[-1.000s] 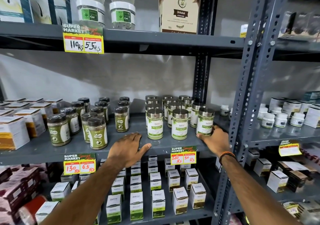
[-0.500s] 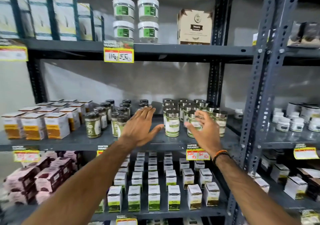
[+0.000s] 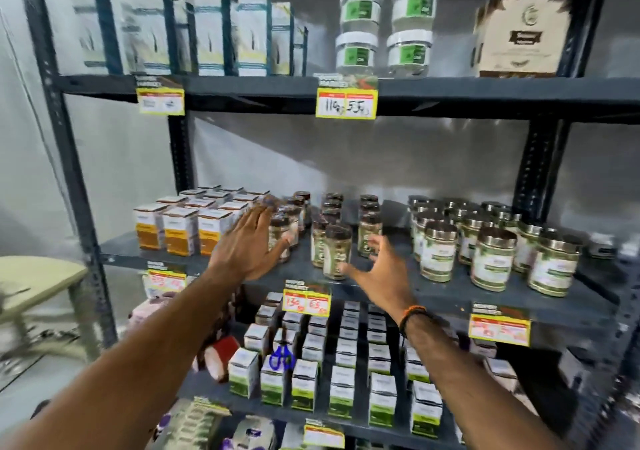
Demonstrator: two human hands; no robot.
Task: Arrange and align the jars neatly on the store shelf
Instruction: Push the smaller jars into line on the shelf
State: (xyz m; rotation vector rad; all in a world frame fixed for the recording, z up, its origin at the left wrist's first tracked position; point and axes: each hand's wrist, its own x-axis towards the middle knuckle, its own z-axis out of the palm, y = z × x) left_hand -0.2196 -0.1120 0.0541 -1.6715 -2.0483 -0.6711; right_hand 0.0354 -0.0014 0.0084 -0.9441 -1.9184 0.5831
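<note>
Several dark-lidded jars [image 3: 336, 252] of green powder stand in loose rows on the middle shelf [image 3: 301, 271]. To their right stands a group of silver-lidded jars [image 3: 438, 252] with green-and-white labels. My left hand [image 3: 251, 245] is raised with fingers spread, in front of the leftmost dark-lidded jars and hiding some of them. My right hand [image 3: 381, 269] is spread open just right of the front dark-lidded jar, its fingers close to it; contact is unclear. Neither hand holds anything. The view is motion-blurred.
White-and-orange boxes [image 3: 180, 229] fill the shelf's left end. Price tags [image 3: 306, 300] hang on the shelf edge. Small green-and-white boxes [image 3: 343, 389] fill the shelf below. Gel tubs [image 3: 384, 23] and cartons stand on the shelf above. A pale table [image 3: 31, 280] is at the left.
My view has swung left. Both hands left the silver-lidded jars and moved left to the dark-lidded jars, staying open.
</note>
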